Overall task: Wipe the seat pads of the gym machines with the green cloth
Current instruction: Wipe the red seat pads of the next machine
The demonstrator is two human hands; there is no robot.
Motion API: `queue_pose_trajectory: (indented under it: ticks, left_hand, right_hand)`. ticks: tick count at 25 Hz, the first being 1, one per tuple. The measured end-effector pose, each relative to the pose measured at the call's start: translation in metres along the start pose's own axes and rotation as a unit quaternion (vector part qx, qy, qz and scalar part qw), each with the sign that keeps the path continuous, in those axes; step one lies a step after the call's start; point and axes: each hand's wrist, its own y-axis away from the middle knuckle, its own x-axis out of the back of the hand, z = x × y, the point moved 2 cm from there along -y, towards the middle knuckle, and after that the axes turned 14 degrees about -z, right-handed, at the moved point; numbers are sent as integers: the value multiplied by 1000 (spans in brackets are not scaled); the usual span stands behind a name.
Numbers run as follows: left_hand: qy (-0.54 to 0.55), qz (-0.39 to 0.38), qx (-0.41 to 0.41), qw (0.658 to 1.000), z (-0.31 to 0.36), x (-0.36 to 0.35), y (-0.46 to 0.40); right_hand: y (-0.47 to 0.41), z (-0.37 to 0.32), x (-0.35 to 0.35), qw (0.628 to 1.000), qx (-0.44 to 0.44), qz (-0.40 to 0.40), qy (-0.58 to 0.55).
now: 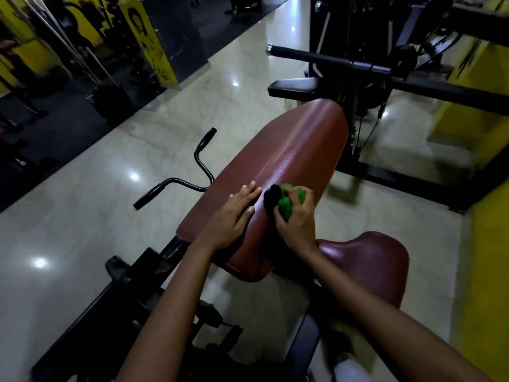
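A long maroon back pad (292,155) slopes away from me in the middle of the view. My left hand (234,216) rests flat on its near part with the fingers straight. Just to the right, my right hand (298,216) grips a bunched green cloth (286,201) against the pad; part of the cloth looks black in shadow. A smaller maroon seat pad (369,268) sits lower, at the near right, under my right forearm.
A curved black handlebar (190,175) juts out left of the pad. A black padded rest (293,88) and a horizontal bar grip (308,55) of another machine stand beyond. Black frame rails lie below. Glossy tiled floor (82,216) spreads left; yellow walls stand right.
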Motion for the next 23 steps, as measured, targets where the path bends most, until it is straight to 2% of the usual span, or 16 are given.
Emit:
queue_pose_trajectory:
  ticks: [1, 3, 7, 11, 13, 16, 18, 23]
  left_hand:
    - [-2, 2, -2, 1000, 0, -1, 0]
    - [4, 7, -8, 1000, 0, -1, 2]
    - [16, 13, -12, 1000, -5, 2, 12]
    - [15, 20, -4, 1000, -9, -1, 24]
    - [26, 22, -1, 999, -9, -1, 27]
    - [57, 17, -11, 998, -12, 1, 27]
    - [65, 7, -18, 998, -14, 4, 28]
    - [80, 11, -5, 997, -14, 2, 41]
  right_hand:
    - [-4, -1, 1, 1000, -25, 16, -8]
    - [16, -7, -8, 1000, -8, 19, -1]
    - [66, -3, -23, 993, 83, -77, 14]
    - [18, 0, -7, 1000, 16, -19, 8]
    - [31, -5, -13, 1000, 19, -14, 5]
    - [86, -12, -31, 988, 97, -117, 34]
    - [90, -12, -33, 981, 137, -127, 54]
    - [50, -20, -23, 996, 56, -68, 26]
